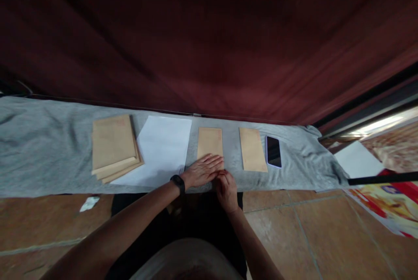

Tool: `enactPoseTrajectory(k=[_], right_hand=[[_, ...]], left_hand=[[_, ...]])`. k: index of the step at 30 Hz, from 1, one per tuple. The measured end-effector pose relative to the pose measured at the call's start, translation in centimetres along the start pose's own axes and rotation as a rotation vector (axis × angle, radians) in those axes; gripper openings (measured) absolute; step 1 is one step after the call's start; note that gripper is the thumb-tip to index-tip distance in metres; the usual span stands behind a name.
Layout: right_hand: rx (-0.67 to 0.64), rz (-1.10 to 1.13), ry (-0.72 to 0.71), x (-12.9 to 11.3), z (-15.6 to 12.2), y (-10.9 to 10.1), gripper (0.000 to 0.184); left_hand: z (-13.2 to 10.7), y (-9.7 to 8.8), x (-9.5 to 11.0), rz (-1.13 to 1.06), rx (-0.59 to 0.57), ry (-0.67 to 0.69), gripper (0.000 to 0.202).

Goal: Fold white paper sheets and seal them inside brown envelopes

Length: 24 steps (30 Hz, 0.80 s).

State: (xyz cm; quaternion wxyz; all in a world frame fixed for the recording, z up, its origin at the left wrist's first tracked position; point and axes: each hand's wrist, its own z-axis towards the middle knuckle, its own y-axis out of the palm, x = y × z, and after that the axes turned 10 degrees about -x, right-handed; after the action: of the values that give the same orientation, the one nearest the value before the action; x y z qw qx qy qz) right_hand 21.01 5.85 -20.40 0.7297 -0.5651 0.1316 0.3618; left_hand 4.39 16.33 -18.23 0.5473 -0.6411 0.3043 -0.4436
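Note:
A brown paper envelope (209, 140) lies upright in front of me on a grey cloth. My left hand (204, 170), with a dark band on its wrist, rests flat across the envelope's near part, fingers stretched to the right. Close beside it, my right hand (227, 188) is curled at the envelope's near right corner, touching or almost touching the left fingertips. What its fingers pinch, if anything, is hidden. To the right lies a second brown envelope (253, 149). White paper sheets (165, 147) spread out on the left, partly under a stack of brown envelopes (113, 140).
A phone (273, 152) with a pale purple edge lies right of the second envelope. The grey cloth (48, 149) covers a narrow table against a dark red curtain (202, 53). A crumpled white scrap (89, 204) and a colourful printed box (392, 206) are on the tiled floor.

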Motion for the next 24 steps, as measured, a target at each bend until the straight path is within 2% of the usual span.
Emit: enactPoseTrajectory(k=[10, 17, 19, 22, 24], right_hand=[[0.046, 0.031, 0.012, 0.2, -0.3, 0.4, 0.023], [0.039, 0.149, 0.100, 0.2, 0.2, -0.8, 0.033], [-0.065, 0.105, 0.073, 0.4, 0.9, -1.5, 0.038], [-0.325, -0.012, -0.021, 1.0, 2.6, -2.4, 0.042], [-0.433, -0.073, -0.063, 1.7, 3.9, -2.8, 0.044]], left_hand=[[-2.0, 0.2, 2.8, 0.000, -0.018, -0.059, 0.060], [-3.2, 0.4, 3.8, -0.033, -0.023, -0.069, 0.058], [-3.5, 0.6, 4.0, -0.046, -0.014, -0.061, 0.054], [-3.6, 1.1, 4.2, -0.044, 0.004, -0.088, 0.045], [-3.5, 1.4, 4.2, -0.048, 0.017, -0.109, 0.044]])
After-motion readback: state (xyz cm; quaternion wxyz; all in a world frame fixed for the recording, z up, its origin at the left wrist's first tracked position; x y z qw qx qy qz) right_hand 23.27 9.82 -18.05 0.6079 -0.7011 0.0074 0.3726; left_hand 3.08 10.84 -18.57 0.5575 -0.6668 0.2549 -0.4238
